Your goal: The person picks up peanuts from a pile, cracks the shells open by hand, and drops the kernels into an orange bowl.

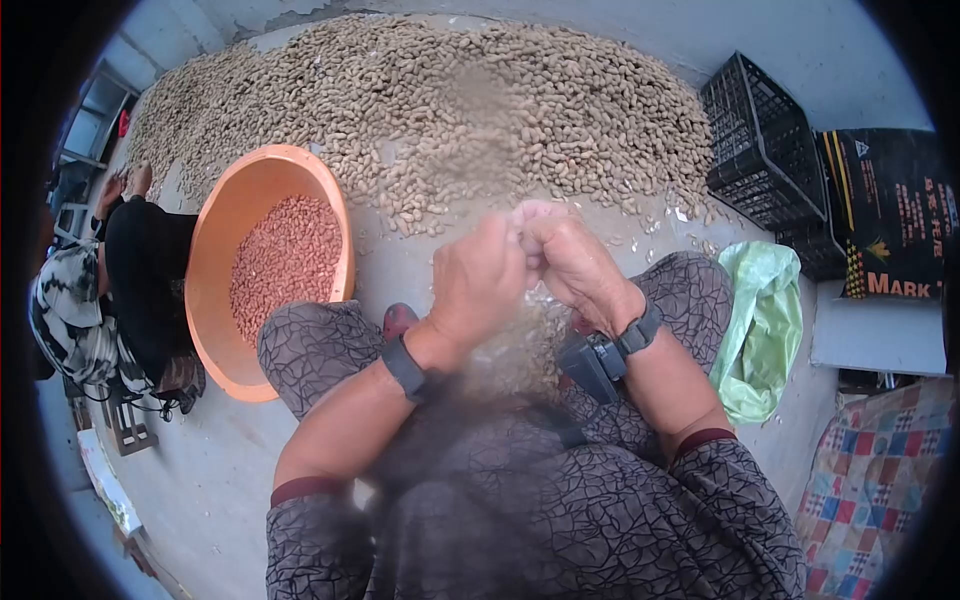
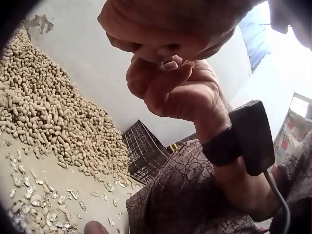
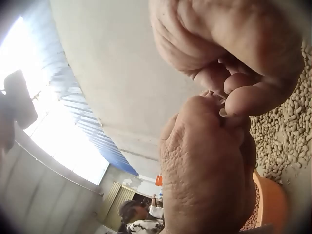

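Above the lap my left hand (image 1: 480, 275) and right hand (image 1: 570, 250) meet, fingers curled and thumbs close together. Between them they pinch what looks like a peanut, almost wholly hidden by the fingers. The curled fingers (image 2: 168, 83) of the right hand face the left one in the left wrist view. In the right wrist view the fingertips (image 3: 243, 100) of both hands press against each other. Below the hands, broken peanut shells (image 2: 39, 204) lie on the floor. An orange basin (image 1: 220, 250) holding red shelled peanuts (image 1: 285, 265) stands beside my left knee.
A wide heap of unshelled peanuts (image 1: 430, 110) spreads along the wall in front. Black plastic crates (image 1: 765, 140), a dark printed bag (image 1: 890, 215) and a green sack (image 1: 760, 330) are on the right. Another person (image 1: 110, 290) sits beyond the basin.
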{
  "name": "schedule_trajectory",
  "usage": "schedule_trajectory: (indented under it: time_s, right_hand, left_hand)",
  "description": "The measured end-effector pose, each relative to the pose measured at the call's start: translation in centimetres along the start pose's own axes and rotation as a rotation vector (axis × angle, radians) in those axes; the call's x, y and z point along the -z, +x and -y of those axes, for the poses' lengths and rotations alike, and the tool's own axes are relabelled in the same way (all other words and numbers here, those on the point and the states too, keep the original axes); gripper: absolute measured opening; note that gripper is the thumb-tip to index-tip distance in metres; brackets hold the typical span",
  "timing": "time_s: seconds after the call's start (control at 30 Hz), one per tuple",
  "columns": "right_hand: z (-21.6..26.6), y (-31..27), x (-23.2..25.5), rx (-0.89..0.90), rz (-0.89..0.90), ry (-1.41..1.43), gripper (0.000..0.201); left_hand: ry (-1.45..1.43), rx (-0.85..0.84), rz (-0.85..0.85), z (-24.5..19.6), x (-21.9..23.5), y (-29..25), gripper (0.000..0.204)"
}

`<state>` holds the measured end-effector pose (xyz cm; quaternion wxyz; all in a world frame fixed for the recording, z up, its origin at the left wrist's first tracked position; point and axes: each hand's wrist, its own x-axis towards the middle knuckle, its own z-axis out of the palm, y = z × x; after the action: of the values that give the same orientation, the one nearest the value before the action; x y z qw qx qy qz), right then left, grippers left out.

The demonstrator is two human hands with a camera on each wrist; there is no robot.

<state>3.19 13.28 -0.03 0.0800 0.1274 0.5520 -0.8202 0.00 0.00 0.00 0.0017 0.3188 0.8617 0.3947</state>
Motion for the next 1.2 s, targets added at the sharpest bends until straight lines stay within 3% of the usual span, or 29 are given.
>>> schedule_trajectory:
  time_s: [0.1, 0.17, 0.2, 0.27, 0.4, 0.47, 0.6, 0.67, 0.7, 0.77, 0.8, 0.87, 0.9, 0.97, 1.0, 1.07, 1.1, 1.17, 1.2]
  right_hand:
    - [0.9, -0.2, 0.0, -0.031, -0.091, 0.025, 0.015]
    - [1.2, -0.4, -0.4, -0.056, -0.141, 0.059, 0.012]
    - [1.2, -0.4, -0.4, -0.051, -0.137, 0.06, 0.012]
    - [1.2, -0.5, -0.3, -0.038, -0.133, 0.013, 0.011]
    - [1.3, -0.3, -0.3, -0.036, -0.105, 0.003, 0.01]
    - [2.2, -0.8, -0.9, -0.052, -0.096, -0.086, 0.012]
    - [2.3, -0.9, -0.2, 0.019, -0.064, -0.15, 0.016]
    - [2.6, -1.0, 0.2, 0.11, -0.069, -0.206, 0.017]
    - [2.6, -1.0, 0.0, 0.112, -0.066, -0.207, 0.017]
    - [2.5, -1.1, -0.5, 0.293, -0.105, -0.341, 0.017]
    - [2.4, -1.1, -0.8, 0.294, -0.106, -0.342, 0.017]
    - [2.2, -0.9, -1.2, 0.288, -0.083, -0.258, 0.017]
    - [2.2, -0.8, -1.3, 0.289, -0.083, -0.259, 0.017]
    - [2.3, -0.7, -1.5, 0.291, -0.09, -0.186, 0.015]
    - [2.4, -0.7, -1.6, 0.291, -0.085, -0.189, 0.015]
    - [2.4, -0.8, -1.8, 0.424, -0.154, -0.359, 0.012]
    - [2.3, -0.9, -1.8, 0.421, -0.15, -0.361, 0.012]
    - [2.1, -1.0, -1.8, 0.533, -0.292, -0.697, 0.008]
    - [2.0, -1.0, -1.8, 0.53, -0.29, -0.698, 0.008]
  left_hand:
    - [-0.169, 0.002, -0.032, 0.6, -1.0, 0.7, 0.015]
    - [-0.636, 0.08, 0.026, 1.4, -1.2, 0.7, 0.016]
    - [-0.631, 0.076, 0.024, 1.1, -0.9, 0.7, 0.016]
    - [-0.887, 0.235, 0.095, 0.4, -0.5, 0.6, 0.017]
    - [-0.931, 0.289, 0.14, 0.6, 0.4, 1.3, 0.02]
    - [-0.698, 0.257, 0.227, 0.1, 1.3, 1.5, 0.023]
    - [-0.781, 0.272, 0.23, 0.3, 1.5, 1.5, 0.025]
    - [-0.751, 0.109, 0.167, 1.7, 0.3, 1.5, 0.028]
    - [-0.75, 0.108, 0.164, 1.8, 0.5, 1.4, 0.028]
    - [-1.231, 0.427, 0.211, 2.0, 1.2, 1.2, 0.019]
    - [-1.231, 0.426, 0.212, 1.7, 1.3, 1.3, 0.019]
    - [-0.848, 0.255, 0.118, 0.9, 1.6, 1.6, 0.021]
    - [-0.848, 0.253, 0.117, 1.0, 1.6, 1.7, 0.021]
    - [-0.453, -0.063, 0.054, 1.3, 1.5, 1.8, 0.018]
    - [-0.453, -0.062, 0.049, 1.3, 1.5, 1.8, 0.018]
    - [-0.956, 0.428, 0.148, 1.3, 1.3, 1.8, 0.015]
    - [-0.958, 0.43, 0.143, 1.8, 0.8, 1.8, 0.015]
    - [-0.57, -0.003, 0.036, 3.2, -0.7, 1.6, 0.021]
    - [-0.571, -0.001, 0.035, 2.8, -0.5, 1.6, 0.021]
